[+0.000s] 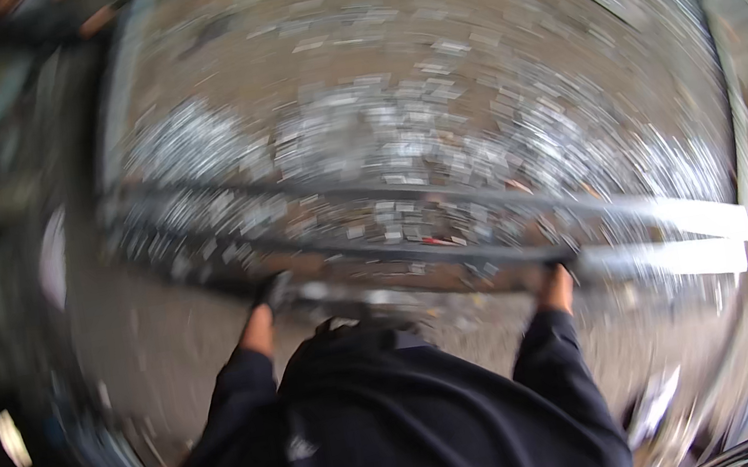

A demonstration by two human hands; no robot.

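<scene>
Long metal bar (458,259) across both gloved hands' fingers (277,291)

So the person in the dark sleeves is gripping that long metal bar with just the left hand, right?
Not quite: both hands are on it. The head view shows the left hand and the right hand each at the long metal bar, one toward each end. The sleeves are dark, as you said.

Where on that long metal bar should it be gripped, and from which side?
Probably as now: the left hand and right hand sit wide apart on the long metal bar, coming from the near side. The bar runs crosswise in front of the body, so spaced grips should balance its length. Motion blur hides the finger positions.
</scene>
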